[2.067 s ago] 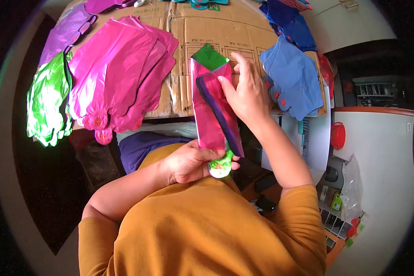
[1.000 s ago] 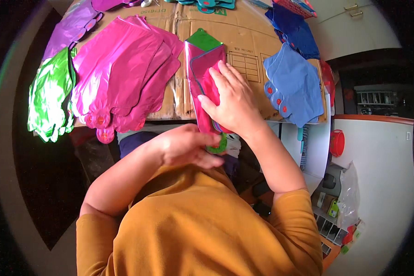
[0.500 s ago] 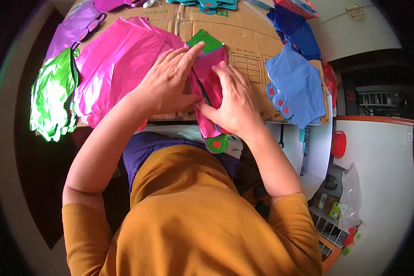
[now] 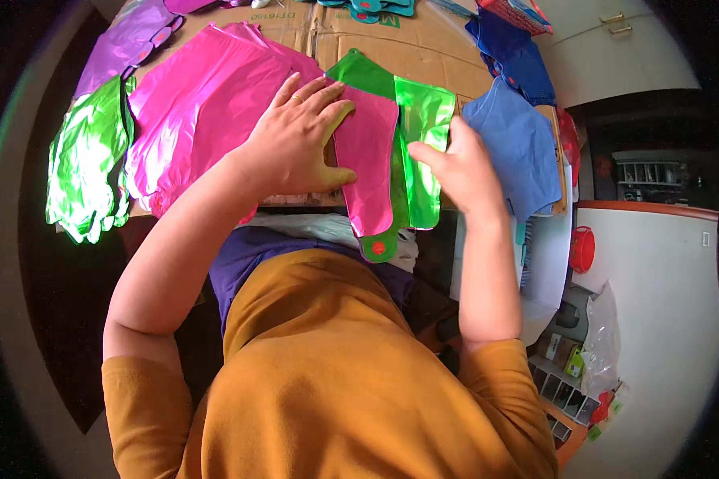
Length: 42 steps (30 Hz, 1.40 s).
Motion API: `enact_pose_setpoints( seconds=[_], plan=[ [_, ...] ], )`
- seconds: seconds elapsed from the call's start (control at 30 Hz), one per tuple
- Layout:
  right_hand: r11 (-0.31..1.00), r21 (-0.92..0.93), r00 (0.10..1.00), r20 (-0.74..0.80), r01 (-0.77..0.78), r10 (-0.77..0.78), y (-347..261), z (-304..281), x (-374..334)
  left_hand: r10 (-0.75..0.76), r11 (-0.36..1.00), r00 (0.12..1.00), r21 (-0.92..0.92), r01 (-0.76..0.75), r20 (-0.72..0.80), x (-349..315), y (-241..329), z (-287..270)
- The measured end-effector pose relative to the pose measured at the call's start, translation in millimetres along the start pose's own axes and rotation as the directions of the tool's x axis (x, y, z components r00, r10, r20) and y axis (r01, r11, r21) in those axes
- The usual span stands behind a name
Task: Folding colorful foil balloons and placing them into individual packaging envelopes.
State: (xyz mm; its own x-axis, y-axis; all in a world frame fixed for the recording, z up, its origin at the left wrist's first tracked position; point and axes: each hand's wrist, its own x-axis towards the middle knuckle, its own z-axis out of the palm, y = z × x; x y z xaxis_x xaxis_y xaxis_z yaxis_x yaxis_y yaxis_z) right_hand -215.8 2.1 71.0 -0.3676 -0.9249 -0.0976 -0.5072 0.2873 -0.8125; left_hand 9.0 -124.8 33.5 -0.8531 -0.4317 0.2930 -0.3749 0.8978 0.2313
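A folded piece of shiny foil lies in front of me, with a pink panel (image 4: 367, 160) on the left and a green foil panel (image 4: 427, 112) opened out on the right. A rounded green tab with a red dot hangs below it past the cardboard's near edge. My left hand (image 4: 295, 144) lies spread, palm down, its fingertips and thumb on the pink panel's left side. At the green panel's right edge, my right hand (image 4: 467, 172) has its thumb over the foil and its fingers curled at the edge, partly hidden.
Large pink foil sheets (image 4: 200, 120) and a bright green foil pile (image 4: 88, 160) lie to the left. Light blue foil pieces (image 4: 515, 144) are at the right, dark blue ones (image 4: 511, 60) behind them. Cardboard (image 4: 359, 48) covers the work surface. A red basket (image 4: 583, 249) hangs at right.
My right hand has moved right, and the green panel now lies opened out beside the pink one. The left hand has stayed nearly in place, its fingers now spread flatter.
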Motion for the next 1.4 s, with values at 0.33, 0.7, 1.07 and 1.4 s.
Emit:
enact_pose_setpoints(
  seconds=[0.33, 0.7, 1.07, 1.4],
  plan=[
    [0.977, -0.033, 0.951, 0.224, -0.212, 0.214, 16, -23, -19, -0.030, 0.999, 0.992, 0.035, 0.026, 0.122, 6, 10, -12],
    [0.983, -0.136, 0.963, 0.223, -0.122, 0.151, 23, -16, -55, 0.011, 1.000, 0.996, 0.022, -0.013, 0.088, 6, 9, -6],
    [0.962, 0.240, 0.991, -0.001, -0.128, 0.132, 19, -6, -19, 0.005, 1.000, 0.995, 0.030, -0.007, 0.096, 6, 10, -10],
    [0.977, -0.183, 0.942, -0.292, 0.112, -0.163, -23, 28, -13, 0.018, 1.000, 0.997, 0.024, -0.019, 0.071, 4, 8, -9]
  ],
)
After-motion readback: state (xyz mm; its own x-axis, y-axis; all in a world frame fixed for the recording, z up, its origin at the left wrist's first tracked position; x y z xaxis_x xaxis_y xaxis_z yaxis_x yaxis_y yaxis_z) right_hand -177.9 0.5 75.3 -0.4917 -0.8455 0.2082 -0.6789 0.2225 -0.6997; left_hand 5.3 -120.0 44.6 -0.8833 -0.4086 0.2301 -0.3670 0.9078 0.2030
